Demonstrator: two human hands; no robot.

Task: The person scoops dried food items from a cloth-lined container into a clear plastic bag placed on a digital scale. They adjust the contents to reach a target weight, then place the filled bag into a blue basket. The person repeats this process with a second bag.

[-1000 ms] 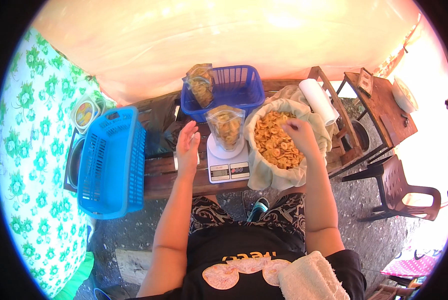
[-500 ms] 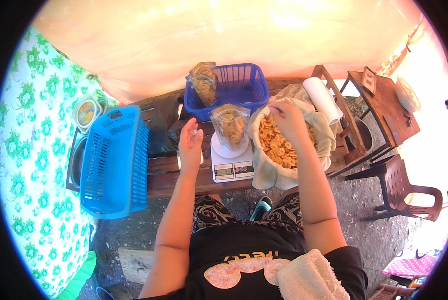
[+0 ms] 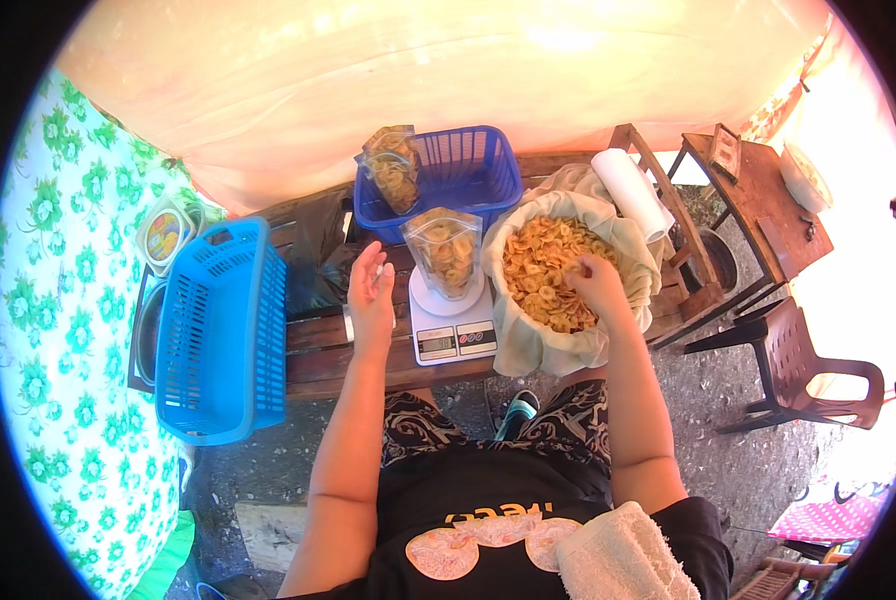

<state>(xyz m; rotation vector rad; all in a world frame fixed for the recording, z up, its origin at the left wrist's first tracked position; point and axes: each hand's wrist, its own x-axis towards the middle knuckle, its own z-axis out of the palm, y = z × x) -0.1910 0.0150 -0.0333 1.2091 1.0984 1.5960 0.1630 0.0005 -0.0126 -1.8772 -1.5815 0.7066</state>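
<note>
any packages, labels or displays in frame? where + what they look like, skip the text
Clear plastic bag: upright on the scale, open-topped, part-filled with yellow chips.
Second clear bag of chips: standing in the blue basket behind, left corner.
Kitchen scale: on the wooden bench, white, round platform, two small grey display windows on its front.
Paper roll: white, lying right of the chip-filled cloth-lined bowl.

Right hand [image 3: 596, 283] down in the cloth-lined basket of yellow chips [image 3: 548, 272], fingers curled among them, possibly pinching a few; grip unclear. Left hand [image 3: 370, 292] open, palm up, just left of the digital scale [image 3: 451, 325] at the bench's [image 3: 333, 350] front edge. Clear bag of chips [image 3: 445, 250] upright on the scale.
</note>
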